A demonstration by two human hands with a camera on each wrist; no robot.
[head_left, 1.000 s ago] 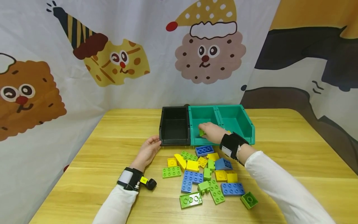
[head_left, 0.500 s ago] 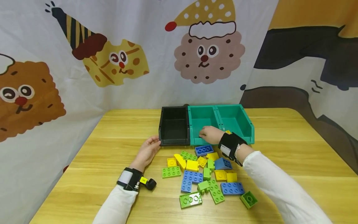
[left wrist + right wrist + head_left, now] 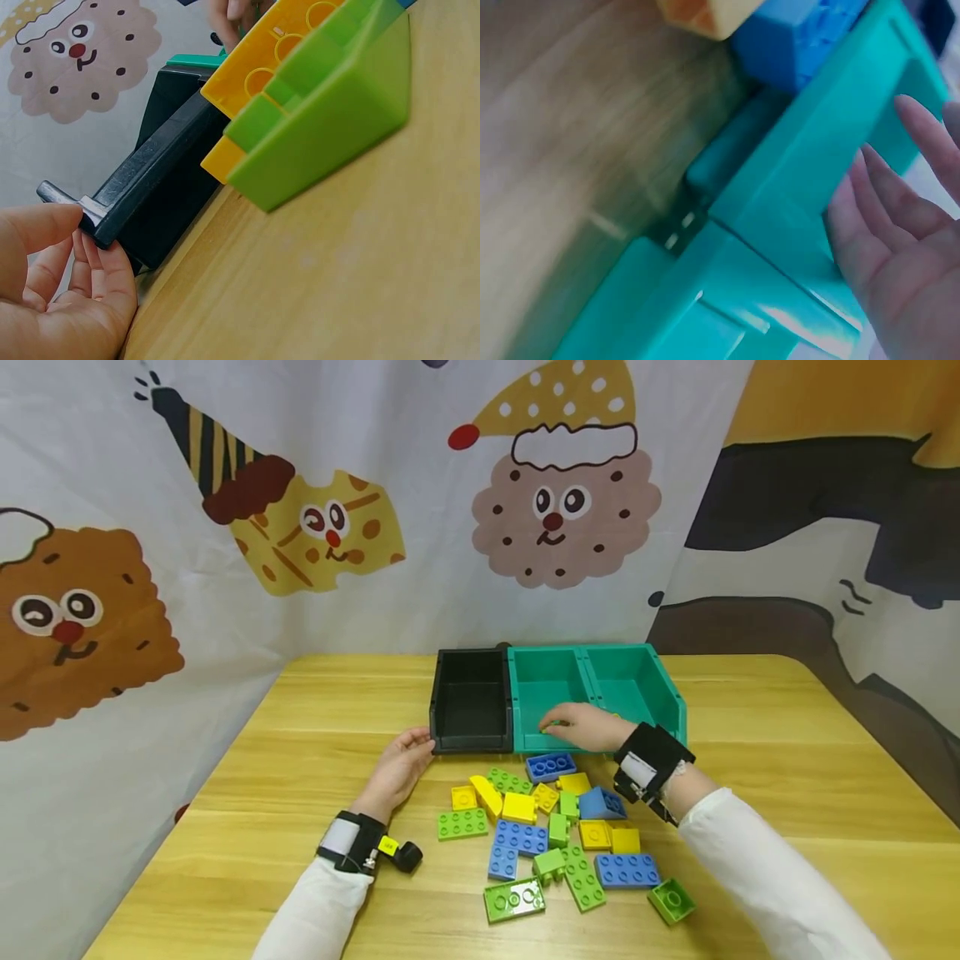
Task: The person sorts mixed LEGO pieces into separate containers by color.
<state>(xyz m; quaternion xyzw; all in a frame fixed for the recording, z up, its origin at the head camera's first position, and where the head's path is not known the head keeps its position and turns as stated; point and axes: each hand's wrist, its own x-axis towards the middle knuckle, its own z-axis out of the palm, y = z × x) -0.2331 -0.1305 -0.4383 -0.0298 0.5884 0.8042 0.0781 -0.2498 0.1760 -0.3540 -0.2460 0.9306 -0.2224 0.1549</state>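
In the head view my left hand is at the front left corner of the black bin. The left wrist view shows its thumb on the lip of the black bin and the fingers curled beneath, pinching it. My right hand reaches into the middle, green bin. A sliver of a light green brick shows below its fingertips. In the right wrist view the fingers of the right hand are parted from the thumb, over the green bin wall, with nothing visible between them.
A second green bin joins the middle one on the right. Loose toy bricks lie before the bins, among them a blue brick, a yellow brick, a long green brick and a dark green brick.
My right hand has lowered the light green brick into the middle bin and loosened its fingers from it. The right wrist has shifted slightly right. My left hand stays on the black bin.
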